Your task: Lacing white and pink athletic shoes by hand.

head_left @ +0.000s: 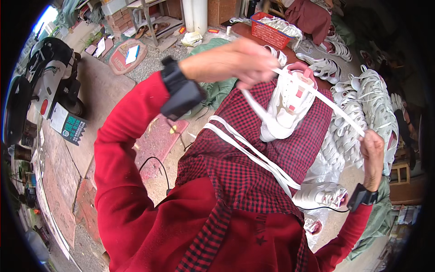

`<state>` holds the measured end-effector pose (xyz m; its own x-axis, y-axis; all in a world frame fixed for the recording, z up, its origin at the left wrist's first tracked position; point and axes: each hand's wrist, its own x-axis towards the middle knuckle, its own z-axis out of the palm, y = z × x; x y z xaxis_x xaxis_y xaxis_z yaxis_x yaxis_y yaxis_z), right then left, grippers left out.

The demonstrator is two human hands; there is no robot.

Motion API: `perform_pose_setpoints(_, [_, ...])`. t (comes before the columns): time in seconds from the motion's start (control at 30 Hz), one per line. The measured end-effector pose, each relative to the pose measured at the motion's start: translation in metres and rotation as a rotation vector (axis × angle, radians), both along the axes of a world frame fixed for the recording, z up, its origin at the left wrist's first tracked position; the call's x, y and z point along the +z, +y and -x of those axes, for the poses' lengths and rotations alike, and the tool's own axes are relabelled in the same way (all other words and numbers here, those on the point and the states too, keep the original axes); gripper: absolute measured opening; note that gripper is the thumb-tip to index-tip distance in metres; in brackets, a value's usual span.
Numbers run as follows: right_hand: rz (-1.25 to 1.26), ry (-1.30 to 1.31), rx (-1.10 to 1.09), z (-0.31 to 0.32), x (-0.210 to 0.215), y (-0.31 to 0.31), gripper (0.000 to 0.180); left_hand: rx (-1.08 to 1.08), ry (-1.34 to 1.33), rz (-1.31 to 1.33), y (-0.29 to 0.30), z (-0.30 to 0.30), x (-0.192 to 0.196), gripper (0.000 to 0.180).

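Note:
A white sneaker with pink patches and a pink collar (290, 106) lies on the checked apron (199, 167) over my lap, its toe toward me. My left hand (238, 63) is closed at the collar, pinching a white shoelace (340, 111). That lace runs taut across the top of the shoe to my right hand (372, 147), whose closed fingers grip it out to the right. Another strand, blurred, hangs from under my left hand toward the toe. Several loose white laces (253, 155) are draped across my lap.
Rows of white laced sneakers (374, 102) stand on the right, with another sneaker (321, 195) near my right forearm. A red basket (267, 32) of white laces sits at the back. Left stands a parked scooter (52, 81). A black cable (156, 159) passes beside my lap.

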<state>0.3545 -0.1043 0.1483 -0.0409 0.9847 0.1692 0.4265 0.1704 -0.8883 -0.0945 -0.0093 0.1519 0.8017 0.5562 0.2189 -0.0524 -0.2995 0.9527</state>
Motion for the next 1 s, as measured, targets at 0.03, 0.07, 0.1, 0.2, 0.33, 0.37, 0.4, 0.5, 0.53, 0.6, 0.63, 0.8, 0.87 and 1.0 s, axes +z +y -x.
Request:
perform_pose_setpoints(0.03, [0.002,0.038,-0.041,-0.031,-0.001,-0.003,0.03,0.054,-0.02,-0.086,0.004,0.014,-0.004,0.04])
perform_pose_setpoints(0.07, [0.016,0.061,-0.043,-0.062,0.0,-0.007,0.03,0.122,-0.045,-0.008,0.008,0.03,-0.01,0.042])
perform_pose_setpoints(0.1, [0.0,0.074,-0.093,-0.085,-0.002,-0.01,0.033,0.099,-0.054,0.021,0.013,0.049,-0.018,0.04])
perform_pose_setpoints(0.2, [-0.014,0.073,-0.226,-0.148,-0.007,-0.018,0.032,0.163,-0.103,0.206,0.005,0.075,-0.043,0.036])
perform_pose_setpoints(0.33, [-0.488,-0.621,-0.494,-0.253,-0.057,-0.008,0.031,0.171,-0.094,0.319,-0.003,0.06,-0.061,0.036])
perform_pose_setpoints(0.37, [-0.377,-0.788,-0.647,-0.257,-0.067,0.001,0.031,0.184,-0.094,0.331,-0.007,0.055,-0.065,0.035])
perform_pose_setpoints(0.4, [-0.253,-0.953,-0.802,-0.26,-0.077,0.007,0.031,0.172,-0.066,0.357,-0.011,0.048,-0.065,0.034])
perform_pose_setpoints(0.5, [-0.148,-1.111,-1.274,-0.267,-0.135,0.028,0.021,0.054,-0.056,0.342,-0.002,0.021,-0.072,0.033])
perform_pose_setpoints(0.53, [-0.064,-1.161,-1.237,-0.256,-0.145,0.035,0.019,0.075,0.048,0.282,-0.002,0.012,-0.069,0.03])
perform_pose_setpoints(0.6, [-0.136,-1.256,-1.073,-0.187,-0.152,0.06,0.025,0.141,0.237,0.146,-0.009,0.0,-0.065,0.025])
perform_pose_setpoints(0.63, [-0.422,-1.017,-0.804,-0.156,-0.147,0.068,0.03,0.155,0.317,0.064,-0.012,-0.01,-0.064,0.022])
perform_pose_setpoints(0.8, [-0.487,-0.201,0.06,0.1,-0.077,0.04,0.035,0.08,0.313,-0.32,-0.033,-0.074,-0.067,0.013])
perform_pose_setpoints(0.87, [-0.47,-0.107,0.276,0.165,-0.074,0.018,0.038,0.147,0.236,-0.321,-0.035,-0.088,-0.07,0.013])
perform_pose_setpoints(1.0, [-0.195,0.029,0.328,0.173,-0.078,0.006,0.027,0.133,0.318,-0.419,-0.041,-0.072,-0.053,0.013])
